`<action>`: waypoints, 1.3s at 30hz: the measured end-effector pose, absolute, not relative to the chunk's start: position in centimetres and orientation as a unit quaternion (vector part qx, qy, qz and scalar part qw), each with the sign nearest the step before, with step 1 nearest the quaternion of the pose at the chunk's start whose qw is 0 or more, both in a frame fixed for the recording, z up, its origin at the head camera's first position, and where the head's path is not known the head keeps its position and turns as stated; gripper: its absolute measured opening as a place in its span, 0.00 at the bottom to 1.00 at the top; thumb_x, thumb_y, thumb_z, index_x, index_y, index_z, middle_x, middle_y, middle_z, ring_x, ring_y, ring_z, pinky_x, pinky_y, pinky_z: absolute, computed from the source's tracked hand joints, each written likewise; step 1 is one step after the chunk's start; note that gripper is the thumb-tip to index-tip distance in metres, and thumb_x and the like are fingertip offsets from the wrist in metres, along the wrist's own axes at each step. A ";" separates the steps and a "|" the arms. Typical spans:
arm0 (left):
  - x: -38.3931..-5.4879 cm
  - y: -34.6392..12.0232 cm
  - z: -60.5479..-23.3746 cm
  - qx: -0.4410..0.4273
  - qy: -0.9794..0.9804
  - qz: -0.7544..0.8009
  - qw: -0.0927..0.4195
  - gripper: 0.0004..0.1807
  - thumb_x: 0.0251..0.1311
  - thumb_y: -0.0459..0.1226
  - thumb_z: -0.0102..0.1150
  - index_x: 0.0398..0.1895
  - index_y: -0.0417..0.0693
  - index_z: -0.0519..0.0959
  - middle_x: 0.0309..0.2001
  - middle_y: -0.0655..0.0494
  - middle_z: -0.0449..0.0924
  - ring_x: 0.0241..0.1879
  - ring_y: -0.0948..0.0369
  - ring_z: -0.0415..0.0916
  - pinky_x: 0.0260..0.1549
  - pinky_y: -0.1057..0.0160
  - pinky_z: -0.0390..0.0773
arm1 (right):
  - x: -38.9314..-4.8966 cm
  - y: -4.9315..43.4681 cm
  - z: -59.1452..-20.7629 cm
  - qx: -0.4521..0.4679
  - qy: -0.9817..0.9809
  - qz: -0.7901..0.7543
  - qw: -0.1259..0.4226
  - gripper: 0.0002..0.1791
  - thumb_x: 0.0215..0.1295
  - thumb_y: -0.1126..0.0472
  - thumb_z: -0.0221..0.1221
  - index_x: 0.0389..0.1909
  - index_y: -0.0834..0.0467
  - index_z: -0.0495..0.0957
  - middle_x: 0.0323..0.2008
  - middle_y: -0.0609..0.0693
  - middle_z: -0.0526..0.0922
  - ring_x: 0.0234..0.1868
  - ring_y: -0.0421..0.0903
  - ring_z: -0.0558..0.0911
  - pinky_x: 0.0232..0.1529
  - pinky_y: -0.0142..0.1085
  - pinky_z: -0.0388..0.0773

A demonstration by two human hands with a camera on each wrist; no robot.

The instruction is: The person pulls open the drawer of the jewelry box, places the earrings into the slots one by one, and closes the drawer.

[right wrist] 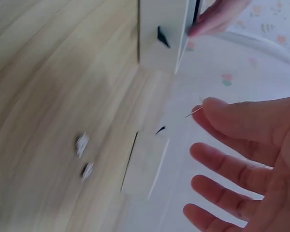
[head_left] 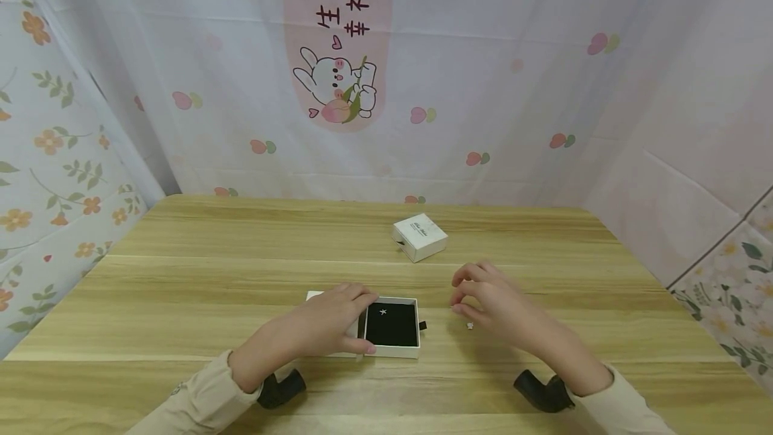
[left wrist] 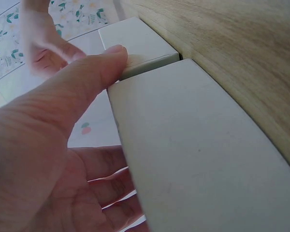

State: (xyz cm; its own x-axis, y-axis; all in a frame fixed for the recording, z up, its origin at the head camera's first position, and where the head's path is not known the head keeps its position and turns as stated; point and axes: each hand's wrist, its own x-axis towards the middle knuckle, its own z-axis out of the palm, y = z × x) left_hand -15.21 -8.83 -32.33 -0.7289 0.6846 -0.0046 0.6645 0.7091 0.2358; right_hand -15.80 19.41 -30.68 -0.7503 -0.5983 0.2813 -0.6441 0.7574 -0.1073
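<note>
A white slide-out jewelry box (head_left: 392,353) lies on the table with its tray drawn out to the right. A small star-shaped stud (head_left: 383,312) sits on its black insert (head_left: 395,329). My left hand (head_left: 332,317) lies over the sleeve and grips the box, thumb at the near side. In the left wrist view that thumb spans the seam between sleeve (left wrist: 203,145) and tray (left wrist: 140,43). To the right, my right hand (head_left: 495,301) pinches a stud earring between thumb and forefinger; its thin metal post (right wrist: 193,112) sticks out, the head hidden by the fingertips.
Two small silvery pieces (right wrist: 81,144) lie on the table below my right hand. A smaller closed white box (head_left: 421,237) with printed lettering stands farther back. A black pull tab (head_left: 423,325) juts from the tray's right end. Patterned curtains (head_left: 483,86) hang behind the wooden table.
</note>
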 end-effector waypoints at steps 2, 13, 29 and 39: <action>-15.2 -8.8 -32.3 0.364 0.924 0.109 0.046 0.39 0.54 0.54 0.61 0.63 0.38 0.67 0.60 0.47 0.68 0.62 0.51 0.64 0.59 0.53 0.68 | -15.9 18.9 -30.6 0.335 -0.928 0.119 0.113 0.03 0.54 0.61 0.65 0.26 0.48 0.82 0.41 0.46 0.77 0.45 0.45 0.71 0.43 0.41 0.74; -15.2 -8.8 -32.5 0.371 0.922 0.112 0.029 0.39 0.53 0.54 0.62 0.61 0.38 0.68 0.58 0.47 0.70 0.60 0.53 0.67 0.58 0.55 0.70 | -16.4 16.2 -30.6 0.369 -0.901 0.225 0.048 0.04 0.57 0.59 0.63 0.33 0.48 0.84 0.47 0.46 0.74 0.51 0.48 0.68 0.48 0.43 0.72; -15.3 -8.9 -32.5 0.368 0.923 0.107 0.040 0.39 0.54 0.55 0.60 0.62 0.37 0.67 0.59 0.47 0.69 0.60 0.53 0.66 0.57 0.55 0.70 | -17.0 13.1 -32.8 0.390 -0.866 0.308 -0.045 0.06 0.58 0.53 0.61 0.35 0.47 0.84 0.56 0.55 0.71 0.59 0.51 0.61 0.53 0.46 0.66; -15.2 -9.0 -32.3 0.378 0.919 0.107 0.038 0.39 0.55 0.55 0.60 0.62 0.37 0.67 0.59 0.46 0.70 0.60 0.52 0.67 0.58 0.54 0.69 | -17.5 12.6 -34.1 0.392 -0.859 0.321 -0.074 0.05 0.58 0.54 0.61 0.34 0.43 0.84 0.59 0.55 0.69 0.62 0.51 0.57 0.56 0.51 0.64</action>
State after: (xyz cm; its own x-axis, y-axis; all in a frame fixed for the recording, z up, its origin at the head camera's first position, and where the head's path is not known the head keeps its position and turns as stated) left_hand -15.22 -8.99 -32.34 -0.7111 0.7031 0.0107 0.6867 0.6911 0.2257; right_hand -17.52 12.63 -34.06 -0.6814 -0.7211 0.1251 -0.6260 0.4856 -0.6102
